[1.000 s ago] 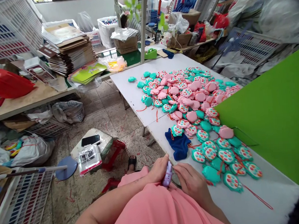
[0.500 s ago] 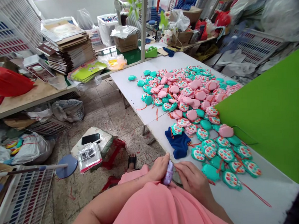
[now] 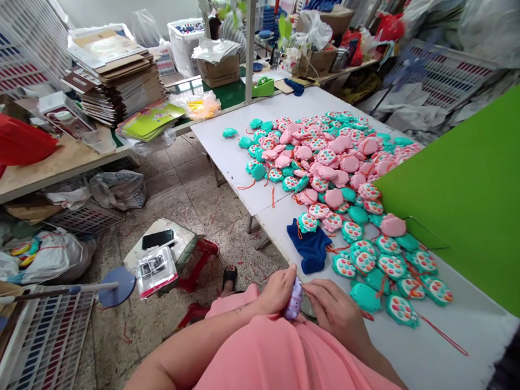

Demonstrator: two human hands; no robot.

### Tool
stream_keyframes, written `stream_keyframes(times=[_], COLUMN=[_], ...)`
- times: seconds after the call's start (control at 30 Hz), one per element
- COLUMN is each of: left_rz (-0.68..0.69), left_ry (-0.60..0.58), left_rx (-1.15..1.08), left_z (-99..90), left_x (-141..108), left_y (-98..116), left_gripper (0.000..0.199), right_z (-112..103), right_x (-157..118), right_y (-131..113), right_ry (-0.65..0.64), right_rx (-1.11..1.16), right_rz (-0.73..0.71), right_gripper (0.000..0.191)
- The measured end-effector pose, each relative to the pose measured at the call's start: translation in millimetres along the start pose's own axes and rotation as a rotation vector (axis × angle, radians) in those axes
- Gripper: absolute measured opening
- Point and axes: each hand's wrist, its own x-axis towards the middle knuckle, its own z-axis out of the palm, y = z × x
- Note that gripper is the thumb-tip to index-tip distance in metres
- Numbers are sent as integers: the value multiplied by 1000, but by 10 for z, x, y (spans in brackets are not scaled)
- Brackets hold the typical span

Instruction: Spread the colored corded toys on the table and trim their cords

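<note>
A small purple toy piece (image 3: 293, 299) sits at the near edge of the white table (image 3: 234, 155), over my pink-clad lap. My left hand (image 3: 275, 292) grips it from the left. My right hand (image 3: 334, 311) has its fingertips on the piece from the right; what else it holds is hidden. A heap of pink and teal round toys (image 3: 329, 166) with red strings covers the table beyond. Several teal toys (image 3: 390, 269) lie nearest my right hand. A dark blue cloth (image 3: 310, 248) lies just past my hands.
A green board (image 3: 474, 204) stands on the table's right side. A low stool with a phone (image 3: 157, 239) and a packet stands on the floor at left. A wooden bench with stacked cardboard (image 3: 118, 80) runs along the left. White baskets (image 3: 34, 347) sit at lower left.
The purple piece has turned in my hands and shows less of its length. Both hands stay at the table's near edge. The view has tipped slightly.
</note>
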Motion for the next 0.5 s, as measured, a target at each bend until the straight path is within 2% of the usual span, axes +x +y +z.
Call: stream_keyframes(times=[0.17, 0.4, 0.5], left_rz=[-9, 29, -9], left_ry=[-12, -21, -7], left_rx=[-35, -27, -66], left_z=[-15, -11, -26], left_x=[-3, -6, 5], left_y=[-1, 12, -3], left_gripper=[59, 58, 62], right_z=[81, 5, 29], right_x=[-127, -31, -67], right_y=[20, 22, 28], right_ry=[-34, -35, -62], right_rx=[3, -22, 26], right_rz=[-54, -7, -29], right_gripper=[18, 21, 19])
